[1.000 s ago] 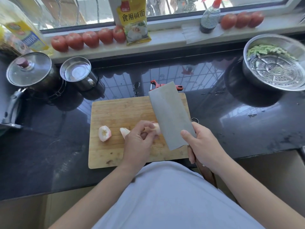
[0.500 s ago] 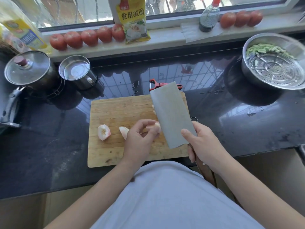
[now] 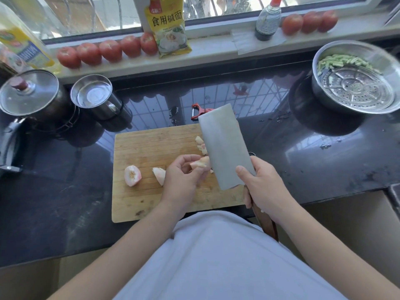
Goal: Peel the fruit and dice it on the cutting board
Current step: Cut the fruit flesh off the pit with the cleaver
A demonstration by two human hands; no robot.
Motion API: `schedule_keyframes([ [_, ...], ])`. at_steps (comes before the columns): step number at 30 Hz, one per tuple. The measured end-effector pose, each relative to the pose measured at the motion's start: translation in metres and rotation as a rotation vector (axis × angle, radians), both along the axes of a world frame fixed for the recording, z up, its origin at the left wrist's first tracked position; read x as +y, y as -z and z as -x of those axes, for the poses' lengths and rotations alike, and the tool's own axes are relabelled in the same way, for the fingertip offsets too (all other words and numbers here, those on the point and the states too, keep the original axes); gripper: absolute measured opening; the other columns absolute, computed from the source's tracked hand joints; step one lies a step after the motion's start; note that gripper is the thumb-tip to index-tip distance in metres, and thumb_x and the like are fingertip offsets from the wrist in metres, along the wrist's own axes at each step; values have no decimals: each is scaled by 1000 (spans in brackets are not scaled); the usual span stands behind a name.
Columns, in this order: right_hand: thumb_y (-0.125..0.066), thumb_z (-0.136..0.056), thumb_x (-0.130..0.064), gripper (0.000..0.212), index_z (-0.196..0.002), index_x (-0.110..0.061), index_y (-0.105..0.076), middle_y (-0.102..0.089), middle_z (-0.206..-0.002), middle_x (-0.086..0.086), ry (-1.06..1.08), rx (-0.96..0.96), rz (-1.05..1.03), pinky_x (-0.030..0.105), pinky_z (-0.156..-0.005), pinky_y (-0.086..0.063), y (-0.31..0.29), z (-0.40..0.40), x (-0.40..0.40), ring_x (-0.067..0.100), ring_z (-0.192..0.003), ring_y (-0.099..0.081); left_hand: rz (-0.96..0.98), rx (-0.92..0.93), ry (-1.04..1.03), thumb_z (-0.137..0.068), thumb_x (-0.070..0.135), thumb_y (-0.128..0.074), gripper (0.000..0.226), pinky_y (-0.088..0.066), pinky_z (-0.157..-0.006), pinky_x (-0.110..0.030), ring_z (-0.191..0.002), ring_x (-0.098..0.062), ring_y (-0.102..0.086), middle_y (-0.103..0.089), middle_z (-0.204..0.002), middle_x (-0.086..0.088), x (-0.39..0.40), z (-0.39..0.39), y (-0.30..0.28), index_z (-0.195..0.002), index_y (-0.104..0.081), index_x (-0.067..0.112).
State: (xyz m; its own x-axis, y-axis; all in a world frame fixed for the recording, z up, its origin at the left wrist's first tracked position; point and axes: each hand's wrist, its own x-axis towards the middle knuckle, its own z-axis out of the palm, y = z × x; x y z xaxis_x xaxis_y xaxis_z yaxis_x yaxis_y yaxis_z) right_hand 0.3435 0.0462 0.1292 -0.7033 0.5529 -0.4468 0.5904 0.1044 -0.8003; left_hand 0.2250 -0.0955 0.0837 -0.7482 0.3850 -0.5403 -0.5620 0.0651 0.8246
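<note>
The person's left hand [image 3: 184, 176] is pinching a peeled, pale pink wedge of fruit [image 3: 200, 163] between curled fingers, holding it against the flat of the broad rectangular steel cleaver [image 3: 225, 148]. The right hand [image 3: 263, 187] is wrapping round the cleaver where blade meets its dark wooden handle, forefinger lying along the blade face. Both grips are closed, one on the fruit, one on the knife.

The wedge is sitting over the right-hand middle of the pale bamboo cutting board [image 3: 151, 204], which is lying on the dark polished stone surface [image 3: 54, 202]. A few already cut cubes [image 3: 201, 145] are resting just beside the blade's far edge. Two larger peeled pieces are waiting further left: a rounded half [image 3: 132, 175] and a smaller wedge [image 3: 159, 175] partly behind the left hand.

The peeled flesh is probably wet, soft and slippery, so it is likely to slide or bruise under a hard squeeze. Holding it low on its sides, flat face down, fingertips tucked back from the edge, seems safest. A red-handled peeler [image 3: 200, 110] is lying beyond the board.
</note>
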Motion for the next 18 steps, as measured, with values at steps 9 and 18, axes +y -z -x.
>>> schedule_keyframes([
  [9,-50,-103,-26,15,-105,-16,-62,-71,-77,15,76,-49,27,42,-51,-51,14,1,23,25,-40,-55,114,82,140,-93,2,-73,22,-60,-84,-26,-104,-20,-75,-79,-109,-5,13,25,17,-108,-74,18],
  [18,-48,-104,-22,16,-109,-18,-64,-68,-80,4,85,13,73,28,-42,-44,10,4,13,22,-38,-53,43,266,196,-99,0,-65,14,-60,-93,-40,-101,-22,-75,-79,-107,-8,12,9,9,-106,-64,12],
])
